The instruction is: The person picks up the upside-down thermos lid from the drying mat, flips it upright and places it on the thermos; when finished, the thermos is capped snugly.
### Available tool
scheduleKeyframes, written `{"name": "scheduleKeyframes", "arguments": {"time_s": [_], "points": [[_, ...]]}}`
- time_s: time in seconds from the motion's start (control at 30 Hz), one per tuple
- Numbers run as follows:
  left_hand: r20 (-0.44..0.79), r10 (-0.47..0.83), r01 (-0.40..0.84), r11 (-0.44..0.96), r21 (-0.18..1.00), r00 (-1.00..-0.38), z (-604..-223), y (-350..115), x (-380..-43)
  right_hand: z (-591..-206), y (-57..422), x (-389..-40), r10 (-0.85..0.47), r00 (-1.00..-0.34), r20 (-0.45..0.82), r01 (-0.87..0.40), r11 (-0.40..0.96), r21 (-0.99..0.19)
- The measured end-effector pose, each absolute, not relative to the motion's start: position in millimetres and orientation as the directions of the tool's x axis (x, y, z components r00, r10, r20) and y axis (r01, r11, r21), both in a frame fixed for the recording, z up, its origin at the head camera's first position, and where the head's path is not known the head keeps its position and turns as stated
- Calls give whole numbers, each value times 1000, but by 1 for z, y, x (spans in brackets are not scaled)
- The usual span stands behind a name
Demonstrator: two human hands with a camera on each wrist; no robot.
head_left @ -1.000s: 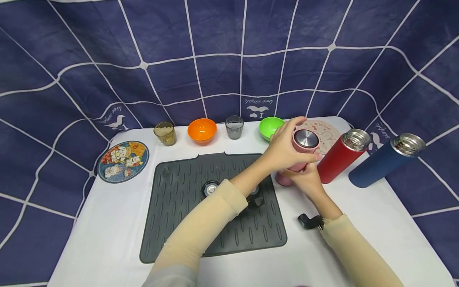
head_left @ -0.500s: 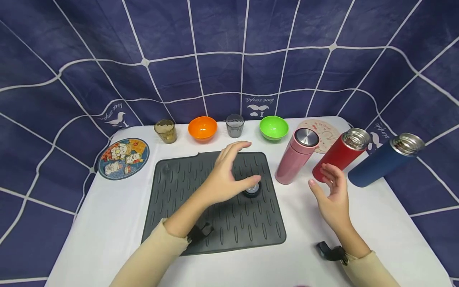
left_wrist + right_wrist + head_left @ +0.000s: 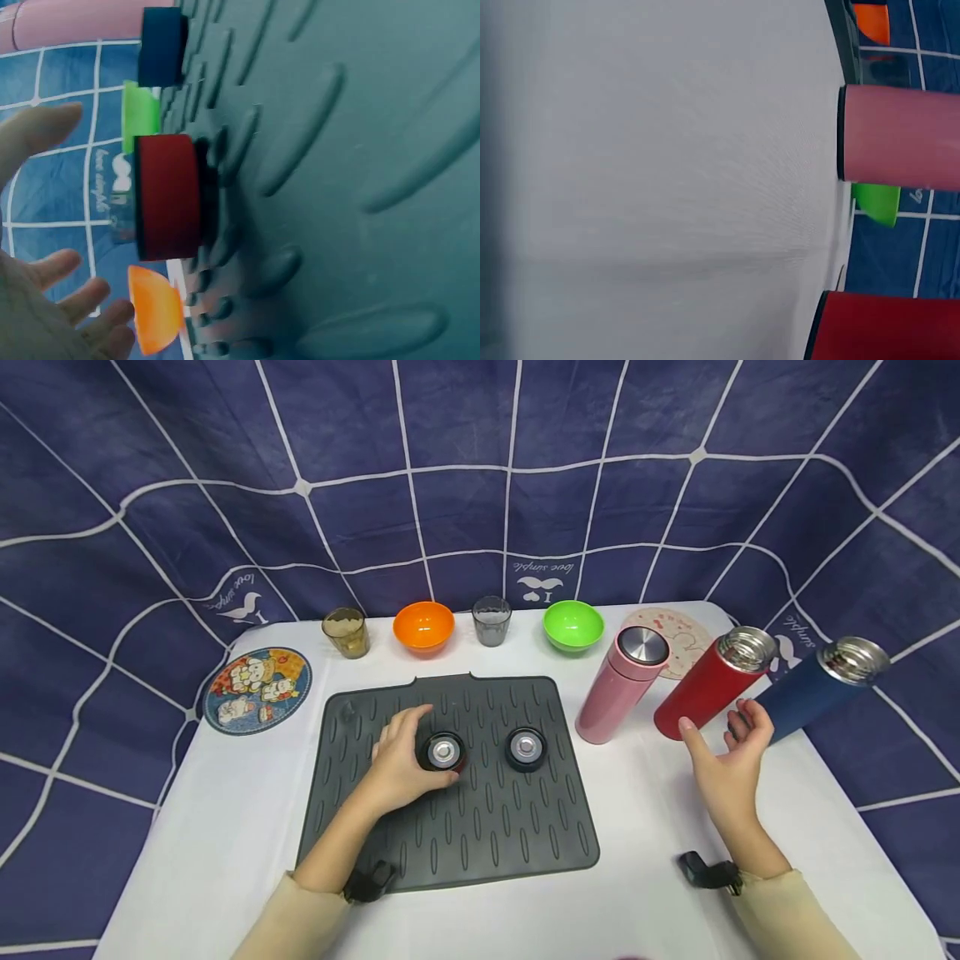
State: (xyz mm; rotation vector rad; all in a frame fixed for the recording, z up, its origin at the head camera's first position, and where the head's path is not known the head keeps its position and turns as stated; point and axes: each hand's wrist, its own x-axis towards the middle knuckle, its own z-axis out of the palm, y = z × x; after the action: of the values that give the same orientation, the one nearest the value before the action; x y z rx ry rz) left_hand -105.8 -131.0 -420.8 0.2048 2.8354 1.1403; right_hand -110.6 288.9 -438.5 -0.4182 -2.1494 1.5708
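Where the left hand (image 3: 393, 767) hovers: round the red-sided lid (image 3: 444, 750), thumb one side, fingers t'other; grip slack, nothing clasped; L wrist view has a gap betw. fingers & lid.
Red-sided lid: on the grey ribbed mat (image 3: 480, 827), a bit L of ctr; silver disc facing up.
Dark blue lid (image 3: 527, 750): same mat, to the R, apart from the red-sided one; silver disc up too.
Right hand (image 3: 731, 777): raised near the red bottle (image 3: 693, 689) & blue bottle (image 3: 806, 689); fingers loosely curved, grasping nothing.
Pink bottle (image 3: 613, 697): upright, just R of the mat; steel-topped cap on.
Red & blue bottles: upright, further R; steel mouths showing.
Back row, L to R: amber glass (image 3: 347, 633); orange bowl (image 3: 423, 643); grey glass (image 3: 492, 623); green bowl (image 3: 573, 628).
Round pads: cartoon-print pad (image 3: 258, 692) far L; pink pad (image 3: 678, 631) behind pink & red bottles.
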Motion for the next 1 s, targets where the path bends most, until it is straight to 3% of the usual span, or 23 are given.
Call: {"name": "scheduleKeyframes", "arguments": {"time_s": [0.5,1.0], "points": [[-109,143,58,827,559,-984,-441,-122,-114,-438,296,-156,489,-870,60,94,286,-954],[-89,107,41,835,549,-990,-444,-121,-116,-441,302,-160,440,-890,124,64,388,-919]]}}
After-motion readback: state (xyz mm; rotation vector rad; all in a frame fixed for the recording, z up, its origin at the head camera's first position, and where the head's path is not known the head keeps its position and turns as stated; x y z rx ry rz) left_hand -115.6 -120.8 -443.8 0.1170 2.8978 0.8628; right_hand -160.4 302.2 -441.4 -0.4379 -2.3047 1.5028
